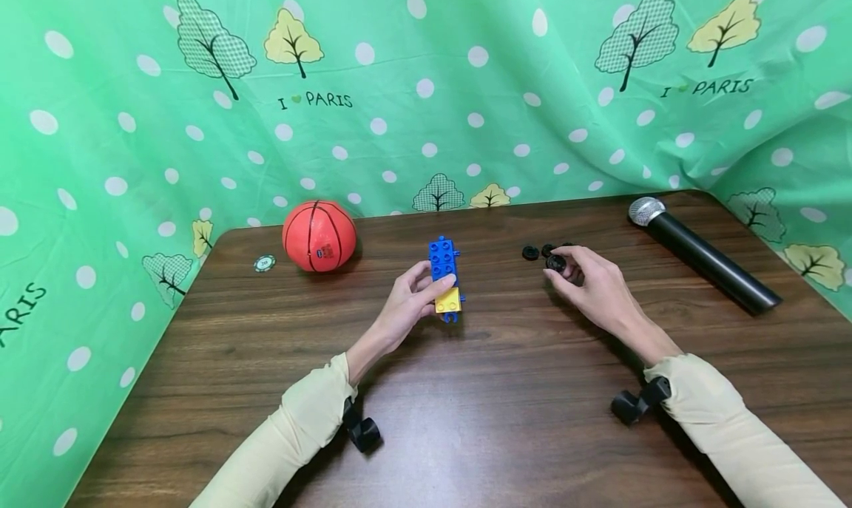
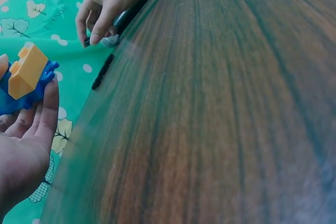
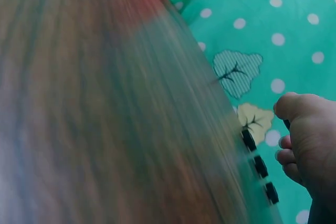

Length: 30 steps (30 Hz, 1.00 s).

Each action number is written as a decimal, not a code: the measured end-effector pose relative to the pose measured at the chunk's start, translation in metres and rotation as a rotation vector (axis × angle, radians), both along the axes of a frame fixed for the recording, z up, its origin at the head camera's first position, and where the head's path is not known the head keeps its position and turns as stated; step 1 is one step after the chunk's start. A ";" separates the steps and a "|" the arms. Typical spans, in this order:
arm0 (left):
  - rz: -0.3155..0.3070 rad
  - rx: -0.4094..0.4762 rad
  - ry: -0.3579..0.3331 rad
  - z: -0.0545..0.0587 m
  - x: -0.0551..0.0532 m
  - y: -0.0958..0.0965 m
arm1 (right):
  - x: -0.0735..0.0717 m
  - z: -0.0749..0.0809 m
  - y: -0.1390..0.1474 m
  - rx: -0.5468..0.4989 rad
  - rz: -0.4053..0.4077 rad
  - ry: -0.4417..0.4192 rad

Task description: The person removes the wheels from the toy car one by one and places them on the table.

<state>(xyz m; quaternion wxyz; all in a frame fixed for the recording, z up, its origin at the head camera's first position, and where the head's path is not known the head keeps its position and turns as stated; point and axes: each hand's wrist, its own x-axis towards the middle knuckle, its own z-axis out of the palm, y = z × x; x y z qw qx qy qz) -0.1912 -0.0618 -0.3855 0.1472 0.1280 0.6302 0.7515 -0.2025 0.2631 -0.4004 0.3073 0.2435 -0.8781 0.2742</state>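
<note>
My left hand [image 1: 407,299] holds a toy block vehicle base, its thumb on top and fingers beneath. The base has a long blue block [image 1: 442,256] and a yellow block [image 1: 448,302] at the near end, with small blue pegs on its side. In the left wrist view the yellow block [image 2: 29,73] is tilted above the fingers [image 2: 48,108]. On the right, my right hand [image 1: 602,286] pinches a small black wheel [image 1: 555,263] between thumb and fingers. Several more black wheels [image 1: 529,253] lie just beyond it; three of the wheels [image 3: 261,167] show in the right wrist view.
A red toy basketball [image 1: 319,236] stands at the back left, with a round chip [image 1: 264,263] beside it. Toward the right edge of the wooden table [image 1: 506,419] lies a black microphone [image 1: 708,258]. A green printed cloth [image 1: 399,64] hangs behind the table.
</note>
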 end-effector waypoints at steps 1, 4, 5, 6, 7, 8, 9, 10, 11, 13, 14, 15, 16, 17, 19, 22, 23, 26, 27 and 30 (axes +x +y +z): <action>-0.001 0.002 0.001 0.000 0.000 0.000 | 0.000 0.000 0.002 -0.003 -0.008 -0.002; -0.002 0.008 0.002 -0.001 -0.001 0.000 | -0.002 -0.001 0.007 -0.011 -0.030 -0.010; -0.004 0.010 0.002 -0.001 -0.001 0.000 | -0.002 -0.001 0.009 -0.012 -0.036 -0.012; -0.006 0.013 0.002 -0.002 -0.001 0.000 | -0.003 -0.001 0.011 -0.013 -0.042 -0.016; -0.007 0.014 0.002 -0.002 -0.001 -0.001 | -0.003 -0.002 0.012 -0.013 -0.048 -0.020; -0.008 0.016 0.001 -0.002 -0.001 -0.001 | -0.004 -0.002 0.014 -0.013 -0.055 -0.024; -0.010 0.016 0.002 -0.002 -0.001 -0.001 | -0.004 -0.002 0.015 -0.012 -0.063 -0.028; -0.009 0.017 0.002 -0.002 -0.001 -0.001 | -0.004 -0.002 0.017 -0.011 -0.071 -0.033; -0.010 0.018 0.003 -0.002 -0.001 -0.001 | -0.005 -0.002 0.018 -0.011 -0.077 -0.040; -0.008 0.017 0.004 -0.002 -0.001 -0.001 | -0.005 -0.002 0.021 -0.012 -0.090 -0.054; -0.007 0.016 0.005 -0.002 -0.001 -0.001 | -0.006 -0.002 0.023 -0.011 -0.097 -0.059; -0.005 0.014 0.004 -0.002 -0.001 -0.001 | -0.006 -0.002 0.024 -0.008 -0.103 -0.063; -0.003 0.012 0.002 -0.002 -0.001 0.000 | -0.007 -0.002 0.026 -0.006 -0.107 -0.065; -0.002 0.006 -0.001 -0.002 -0.001 0.000 | -0.007 -0.002 0.028 -0.005 -0.111 -0.065; -0.002 -0.005 -0.005 -0.002 0.000 0.000 | -0.008 -0.002 0.031 0.001 -0.119 -0.065; -0.005 -0.016 -0.009 -0.002 0.000 0.001 | -0.011 -0.003 0.036 0.008 -0.129 -0.067; -0.005 -0.018 -0.008 -0.002 0.000 0.001 | -0.012 -0.003 0.038 0.011 -0.134 -0.069; -0.011 -0.013 -0.002 -0.003 0.000 0.000 | -0.016 -0.005 0.042 0.016 -0.144 -0.080; -0.013 -0.011 -0.001 -0.003 0.000 0.000 | -0.018 -0.005 0.043 0.018 -0.148 -0.083; -0.013 -0.010 -0.002 -0.003 0.000 -0.001 | -0.022 -0.006 0.047 0.020 -0.157 -0.095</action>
